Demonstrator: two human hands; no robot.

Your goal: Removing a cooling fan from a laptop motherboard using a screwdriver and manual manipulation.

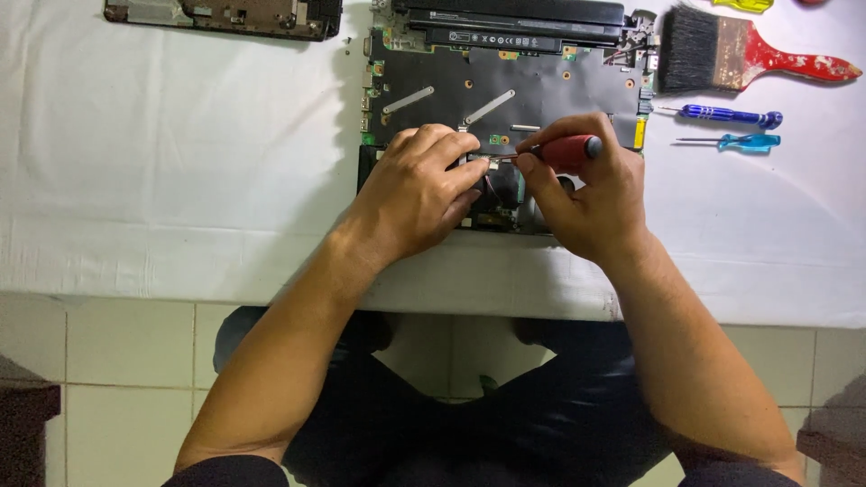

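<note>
Head view: you work over an opened laptop on the white bench.

Your bench (135, 180) carries the opened laptop (505, 90) at its near edge. Your left hand (419, 194) rests on the board, its grip pinching a small metal part (478, 162). Your right hand (586, 194), just beside it, clenches a red-handled screwdriver (564, 151), tip touching that part. A paintbrush (749, 54) and two blue screwdrivers (731, 128) lie to the right.

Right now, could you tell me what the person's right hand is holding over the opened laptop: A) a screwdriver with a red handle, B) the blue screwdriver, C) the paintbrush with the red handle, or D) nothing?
A: the right hand grips a red-handled screwdriver, its tip pointing towards the left hand on the opened laptop, while the paintbrush and blue screwdriver lie on the white cloth.
</note>
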